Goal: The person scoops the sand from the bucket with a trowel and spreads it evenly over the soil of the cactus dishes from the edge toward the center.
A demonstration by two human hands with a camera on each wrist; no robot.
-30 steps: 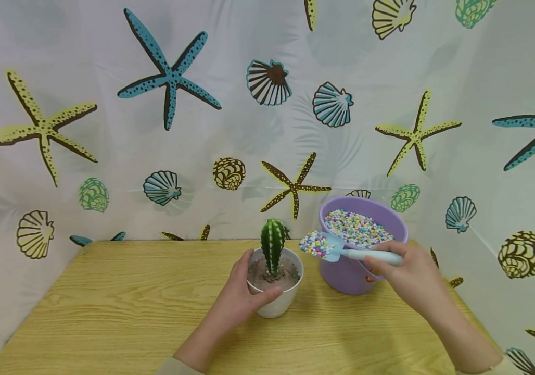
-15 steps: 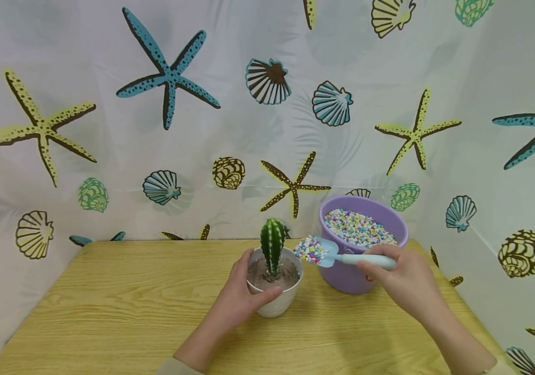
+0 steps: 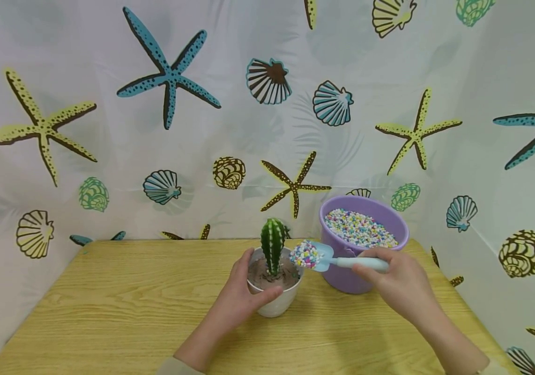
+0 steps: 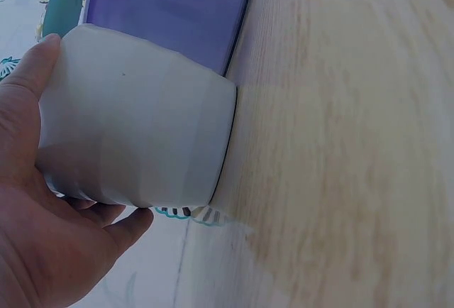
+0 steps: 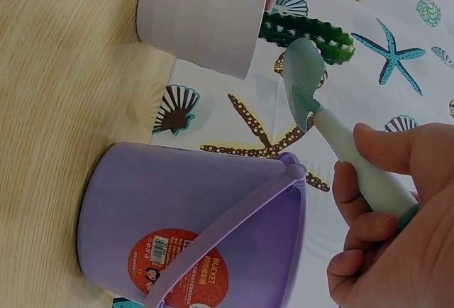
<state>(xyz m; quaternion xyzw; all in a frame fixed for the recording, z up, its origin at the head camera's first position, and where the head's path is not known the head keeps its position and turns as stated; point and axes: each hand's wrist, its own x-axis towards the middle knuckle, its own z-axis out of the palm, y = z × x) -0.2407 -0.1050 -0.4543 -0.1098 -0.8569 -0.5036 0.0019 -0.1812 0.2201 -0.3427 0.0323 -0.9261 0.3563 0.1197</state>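
A green cactus (image 3: 272, 245) stands upright in brown soil in a white pot (image 3: 274, 307) on the table. My left hand (image 3: 241, 294) holds the pot around its near left side, thumb across the front; in the left wrist view the fingers (image 4: 131, 228) reach round the pot's far side. With my right hand (image 3: 398, 276) I grip the handle of a pale blue trowel (image 3: 361, 264). Its scoop is heaped with small multicoloured pebbles (image 3: 306, 254) and overlaps the pot's right rim in the head view. The right wrist view shows the trowel's underside, level with the cactus.
Right of the pot stands a purple bucket (image 3: 342, 278) filled with the same coloured pebbles (image 3: 360, 228); its handle (image 5: 220, 233) hangs down the side over a red label. A white curtain (image 3: 230, 125) printed with starfish and shells surrounds the wooden table (image 3: 131, 307).
My right hand has carried the loaded trowel leftward and slightly down, from beside the bucket's rim to the pot's right rim. My left hand and the pot have stayed in place.
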